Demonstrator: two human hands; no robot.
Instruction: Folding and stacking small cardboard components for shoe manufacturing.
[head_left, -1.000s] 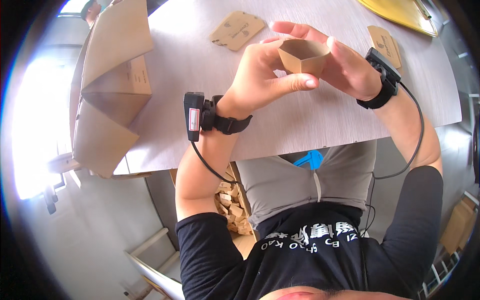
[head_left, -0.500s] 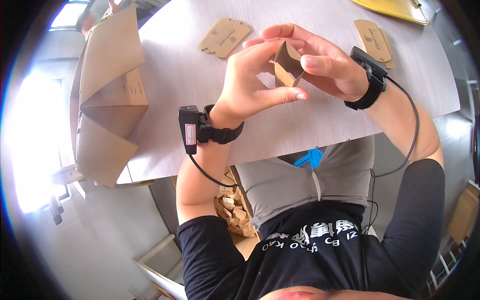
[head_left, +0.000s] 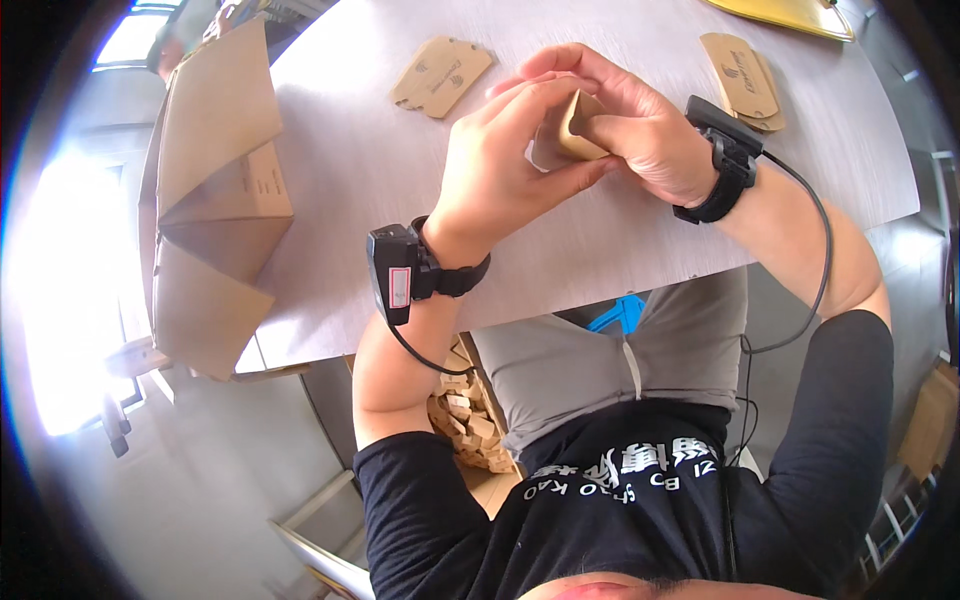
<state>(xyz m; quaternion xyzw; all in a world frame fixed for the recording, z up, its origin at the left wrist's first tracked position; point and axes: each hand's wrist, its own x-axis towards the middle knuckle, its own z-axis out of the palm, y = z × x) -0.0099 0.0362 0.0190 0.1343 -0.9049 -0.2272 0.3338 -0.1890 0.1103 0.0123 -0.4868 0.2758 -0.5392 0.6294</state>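
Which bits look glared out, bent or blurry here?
Head view: glare whitens the window at left; head view: corners go black, the table's right edge looks bowed, perhaps by the lens; head view: left hand, right hand and cardboard piece look fairly sharp, the person at upper left blurry.

We've got on a blk tee point(head_left: 560, 525), w/ white print point(head_left: 645, 461) across the front: lg. characters + a row of smaller letters. Its sleeves point(head_left: 420, 490) are short & blk too. Our trousers point(head_left: 690, 340) are grey, w/ a narrow pale strip point(head_left: 632, 372) down the ctr. Our L strap point(head_left: 462, 280) is blk & carries a chunky blk L box point(head_left: 388, 255), white label point(head_left: 399, 288) edged in red, thin blk L cable point(head_left: 425, 360) off its end. Our R strap point(head_left: 728, 197) is blk, w/ an oblong blk R box point(head_left: 722, 125) & a curving blk R cable point(head_left: 828, 250).
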